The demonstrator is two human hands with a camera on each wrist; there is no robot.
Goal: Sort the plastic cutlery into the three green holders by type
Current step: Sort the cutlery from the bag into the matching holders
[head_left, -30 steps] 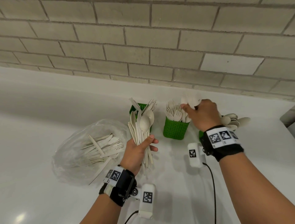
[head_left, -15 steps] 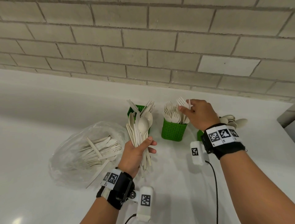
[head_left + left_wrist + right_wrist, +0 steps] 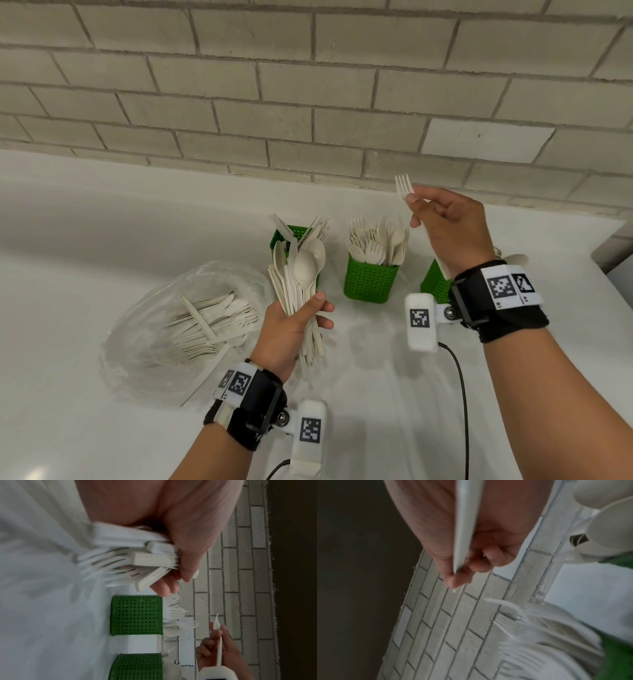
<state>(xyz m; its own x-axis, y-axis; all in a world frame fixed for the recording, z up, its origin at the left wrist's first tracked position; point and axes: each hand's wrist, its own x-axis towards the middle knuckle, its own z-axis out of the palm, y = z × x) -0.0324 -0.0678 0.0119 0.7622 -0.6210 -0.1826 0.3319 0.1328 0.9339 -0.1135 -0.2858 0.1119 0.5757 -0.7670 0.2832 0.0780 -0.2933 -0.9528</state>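
My left hand (image 3: 317,310) grips a mixed bundle of beige spoons, knives and forks (image 3: 299,277), held upright over the white counter; the left wrist view shows the bundle's handles (image 3: 154,561) in my fist. My right hand (image 3: 416,209) pinches a single fork (image 3: 403,185) by its neck, tines up, raised above the middle holder; its handle (image 3: 464,520) runs along my palm. Three green holders stand in a row: the left one (image 3: 297,234) behind the bundle, the middle one (image 3: 371,282) full of forks, the right one (image 3: 433,282) with spoons, mostly hidden by my right wrist.
A clear plastic bag (image 3: 137,342) with several more pieces of cutlery lies on the counter (image 3: 85,240) to the left of my left hand. A brick wall (image 3: 308,102) rises just behind the holders. A black cable (image 3: 460,394) trails from my right wrist.
My right hand has lifted away from the fork holder and now holds one fork up above it. The left hand with its bundle has barely moved.
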